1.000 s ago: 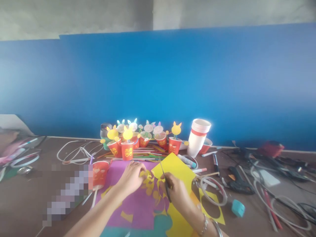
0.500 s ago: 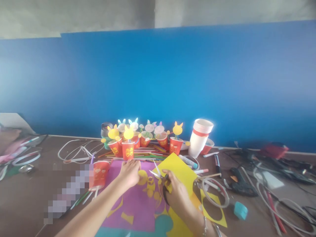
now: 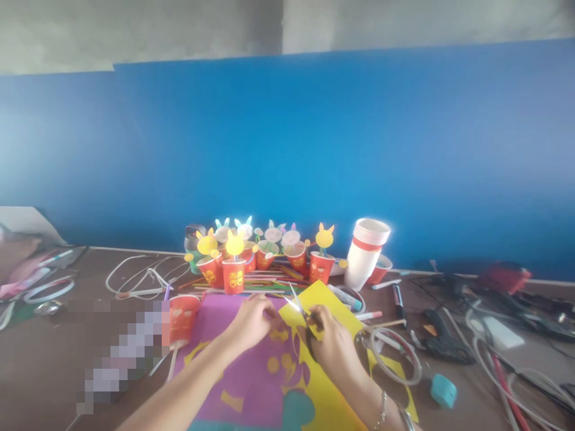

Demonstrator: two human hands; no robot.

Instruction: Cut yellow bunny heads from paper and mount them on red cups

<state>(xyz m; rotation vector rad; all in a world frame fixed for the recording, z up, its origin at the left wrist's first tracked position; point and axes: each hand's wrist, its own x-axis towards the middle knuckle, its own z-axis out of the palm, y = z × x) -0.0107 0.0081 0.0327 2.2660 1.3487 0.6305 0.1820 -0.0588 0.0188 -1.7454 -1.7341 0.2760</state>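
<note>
My right hand [image 3: 331, 340] is closed around the handles of a pair of scissors [image 3: 305, 315]. Their blades are spread apart and point away over a corner of a yellow paper sheet [image 3: 330, 299]. My left hand [image 3: 254, 323] is above a purple sheet [image 3: 251, 374], just left of the blades. Its fingers curl together near the yellow paper scraps [image 3: 278, 336]; what they pinch, if anything, is hidden. Small yellow discs [image 3: 273, 364] and a yellow offcut [image 3: 232, 401] lie on the purple sheet. A teal paper piece [image 3: 299, 410] is partly beneath.
Red paper cups [image 3: 233, 276] holding animal-face cutouts stand behind the sheets, amid coloured sticks. A white cup stack [image 3: 363, 257] rises at back right. Right of the sheets lie markers, a cable coil [image 3: 415, 371] and a turquoise block [image 3: 444, 391]. Another red cup [image 3: 183, 320] stands left.
My left hand has moved right and toward me, closer to the scissors, covering where a yellow disc lay. My right hand and the scissors have shifted slightly right and away from me.
</note>
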